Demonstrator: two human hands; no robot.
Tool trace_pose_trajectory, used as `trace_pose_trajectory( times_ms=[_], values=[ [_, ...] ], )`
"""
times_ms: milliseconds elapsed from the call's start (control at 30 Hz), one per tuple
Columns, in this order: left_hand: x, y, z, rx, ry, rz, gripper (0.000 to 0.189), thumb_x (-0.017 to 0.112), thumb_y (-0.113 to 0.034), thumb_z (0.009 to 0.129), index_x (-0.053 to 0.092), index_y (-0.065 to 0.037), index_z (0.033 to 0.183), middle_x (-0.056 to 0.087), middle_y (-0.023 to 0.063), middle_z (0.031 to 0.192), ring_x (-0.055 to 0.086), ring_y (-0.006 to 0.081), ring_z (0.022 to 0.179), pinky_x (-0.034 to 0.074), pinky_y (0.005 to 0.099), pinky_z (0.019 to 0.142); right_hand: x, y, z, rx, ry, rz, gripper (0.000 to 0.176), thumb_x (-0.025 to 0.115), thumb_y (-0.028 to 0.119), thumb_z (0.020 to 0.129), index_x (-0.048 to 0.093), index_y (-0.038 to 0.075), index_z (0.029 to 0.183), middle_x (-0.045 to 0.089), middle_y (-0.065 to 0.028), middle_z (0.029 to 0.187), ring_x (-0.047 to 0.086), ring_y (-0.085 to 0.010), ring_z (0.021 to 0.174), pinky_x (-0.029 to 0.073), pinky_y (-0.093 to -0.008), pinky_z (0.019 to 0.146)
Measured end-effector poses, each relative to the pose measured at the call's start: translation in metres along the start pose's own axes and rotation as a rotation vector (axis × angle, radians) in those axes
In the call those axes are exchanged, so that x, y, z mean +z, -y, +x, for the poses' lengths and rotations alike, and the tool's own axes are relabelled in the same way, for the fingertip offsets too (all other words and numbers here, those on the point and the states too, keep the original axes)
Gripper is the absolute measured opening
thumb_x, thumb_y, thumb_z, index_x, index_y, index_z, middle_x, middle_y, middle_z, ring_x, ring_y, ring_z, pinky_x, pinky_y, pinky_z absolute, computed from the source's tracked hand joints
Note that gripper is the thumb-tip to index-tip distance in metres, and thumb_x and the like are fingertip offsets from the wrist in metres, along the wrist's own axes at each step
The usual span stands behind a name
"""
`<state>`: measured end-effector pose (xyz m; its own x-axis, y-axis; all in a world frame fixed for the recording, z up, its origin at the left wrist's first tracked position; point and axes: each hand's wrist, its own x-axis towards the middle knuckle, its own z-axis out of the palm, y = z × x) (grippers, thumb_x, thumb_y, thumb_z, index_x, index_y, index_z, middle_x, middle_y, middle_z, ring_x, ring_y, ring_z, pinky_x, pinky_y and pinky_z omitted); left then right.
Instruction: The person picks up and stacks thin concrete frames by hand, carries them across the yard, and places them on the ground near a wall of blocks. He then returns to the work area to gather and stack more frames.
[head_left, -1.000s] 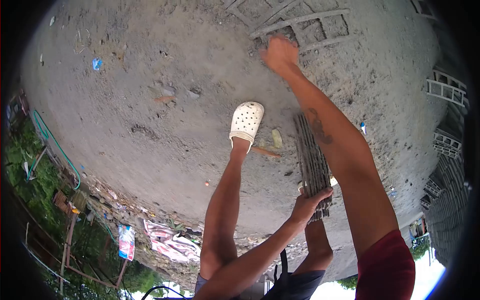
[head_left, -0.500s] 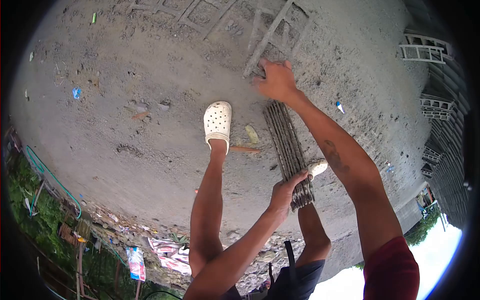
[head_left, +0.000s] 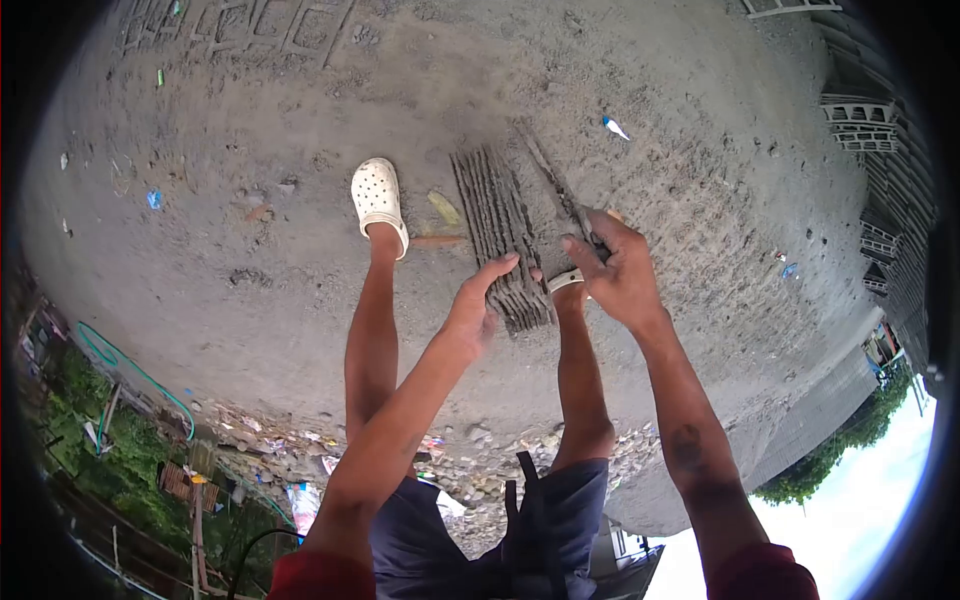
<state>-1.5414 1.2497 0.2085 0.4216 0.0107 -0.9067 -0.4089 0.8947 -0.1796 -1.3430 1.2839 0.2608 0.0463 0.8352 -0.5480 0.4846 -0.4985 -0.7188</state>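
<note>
- Since the earlier frames the right hand [head_left: 617,277] has drawn back from the far lattice frames on the ground and now sits beside the bundle; the left hand [head_left: 476,304] has stayed at the bundle's near end
- Head view: the left hand lies on the near end of the bundle of thin grey ribbed rods [head_left: 497,215], fingers stretched over its top in a loose clasp; the thumb is hidden
- The right hand is curled closed around a single grey ribbed rod [head_left: 548,180], which slants away just beside the bundle's right edge
- The bundle rests on the grey dirt ground [head_left: 250,300] between the person's feet; whether its near end is lifted cannot be told
- A white perforated clog [head_left: 377,193] stands left of the bundle; the second white shoe [head_left: 566,281] is mostly hidden behind the right hand
- Any print on the blue and white litter scrap [head_left: 612,126] is too small to read
- The stacked grey lattice frames [head_left: 870,120] are cut off by the dark lens rim
</note>
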Motion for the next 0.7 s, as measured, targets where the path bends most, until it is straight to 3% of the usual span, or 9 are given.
trace_pose_trajectory(
  times_ms=[100,200,267,333,367,467,500,600,700],
  values=[
    [-0.002,0.002,0.006,0.032,-0.014,0.019,0.035,0.068,-0.035,0.084,0.063,-0.012,0.110,0.068,0.0017,0.101,0.062,0.0161,0.100,0.043,0.0331,0.094,0.030,-0.040,-0.032,0.038,0.048,0.009,0.036,0.069,0.006,0.081,0.061,-0.006,0.114,0.064,-0.0204,0.104,0.062,-0.0324,0.098,0.047,-0.0349,0.089],
    [0.004,0.004,0.002,0.000,-0.165,0.122,0.038,0.068,-0.036,0.084,0.063,-0.012,0.112,0.067,0.0017,0.107,0.061,0.0162,0.103,0.043,0.0334,0.094,0.061,-0.083,-0.053,-0.095,0.045,-0.019,0.037,0.068,0.004,0.082,0.060,-0.006,0.117,0.060,-0.0183,0.108,0.060,-0.0220,0.099,0.048,-0.0344,0.086],
    [0.004,0.008,-0.004,-0.034,-0.176,0.175,0.041,0.070,-0.036,0.082,0.062,-0.011,0.114,0.066,0.0020,0.110,0.061,0.0168,0.105,0.042,0.0341,0.095,0.053,-0.091,-0.059,0.181,0.306,0.218,0.051,0.066,0.009,0.083,0.053,-0.005,0.130,0.053,-0.0189,0.131,0.051,-0.0248,0.122,0.040,-0.0345,0.102],
    [0.005,0.007,-0.007,-0.067,-0.188,0.232,0.044,0.071,-0.037,0.081,0.061,-0.011,0.116,0.066,0.0022,0.112,0.061,0.0173,0.107,0.041,0.0348,0.096,0.041,-0.093,-0.065,0.399,0.488,0.305,0.056,0.064,0.014,0.086,0.048,-0.005,0.135,0.045,-0.0196,0.142,0.046,-0.0257,0.130,0.036,-0.0348,0.107],
    [0.003,0.007,-0.007,-0.088,-0.200,0.259,0.046,0.072,-0.037,0.080,0.061,-0.010,0.116,0.066,0.0023,0.113,0.060,0.0176,0.107,0.041,0.0352,0.097,0.038,-0.101,-0.061,0.471,0.597,0.467,0.067,0.058,0.029,0.092,0.034,-0.007,0.144,0.033,-0.0241,0.150,0.040,-0.0295,0.135,0.031,-0.0381,0.112],
    [-0.008,0.006,0.004,-0.141,-0.158,0.274,0.042,0.074,-0.035,0.078,0.063,-0.014,0.113,0.065,-0.0013,0.109,0.059,0.0128,0.101,0.039,0.0286,0.087,0.056,-0.120,-0.051,0.649,0.384,1.030,0.074,0.052,0.040,0.096,0.025,-0.009,0.146,0.035,-0.0267,0.147,0.041,-0.0334,0.134,0.030,-0.0399,0.112],
    [-0.014,0.007,0.010,-0.161,-0.136,0.266,0.040,0.075,-0.035,0.078,0.064,-0.016,0.111,0.064,-0.0032,0.107,0.058,0.0102,0.098,0.039,0.0251,0.082,0.052,-0.115,-0.047,0.714,0.309,1.065,0.080,0.048,0.046,0.097,0.020,-0.011,0.146,0.037,-0.0286,0.145,0.043,-0.0364,0.132,0.031,-0.0403,0.111],
    [-0.018,0.005,0.025,-0.193,-0.204,0.441,0.043,0.076,-0.035,0.077,0.064,-0.015,0.113,0.064,-0.0031,0.109,0.057,0.0111,0.099,0.039,0.0271,0.084,0.053,-0.119,-0.024,0.969,0.129,0.823,0.073,0.049,0.043,0.098,0.030,-0.013,0.141,0.045,-0.0252,0.139,0.051,-0.0325,0.123,0.037,-0.0393,0.106],
    [0.006,0.004,0.029,-0.156,-0.052,0.392,0.046,0.075,-0.037,0.078,0.063,-0.014,0.116,0.064,-0.0016,0.112,0.056,0.0133,0.105,0.039,0.0301,0.090,0.067,-0.123,-0.015,0.825,0.048,0.883,0.065,0.052,0.041,0.097,0.045,-0.012,0.132,0.056,-0.0229,0.126,0.054,-0.0257,0.116,0.042,-0.0352,0.097]
  ],
)
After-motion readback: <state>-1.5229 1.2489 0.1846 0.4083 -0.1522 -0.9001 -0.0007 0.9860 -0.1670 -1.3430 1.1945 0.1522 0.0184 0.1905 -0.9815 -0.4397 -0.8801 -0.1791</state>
